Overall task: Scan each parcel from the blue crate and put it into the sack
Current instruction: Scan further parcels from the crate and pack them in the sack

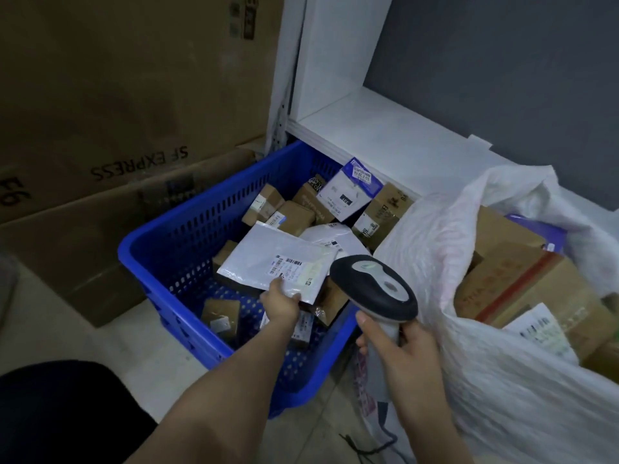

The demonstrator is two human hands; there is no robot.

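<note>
My left hand [280, 302] pinches the near edge of a flat white mailer parcel [268, 252], label up, above the blue crate [160, 249]. My right hand [407, 349] grips the handle of a grey and black barcode scanner [375, 286], whose head sits just right of the mailer's label. Several small brown boxes [294, 216] and a white-and-blue bag parcel [348, 192] lie in the crate. The white woven sack [435, 249] stands open to the right, with cardboard parcels [522, 283] inside.
Large brown cartons [127, 95] stand behind and left of the crate. A white shelf [378, 128] runs behind the crate against a dark grey wall. The scanner's cable [368, 447] trails on the pale floor by the sack.
</note>
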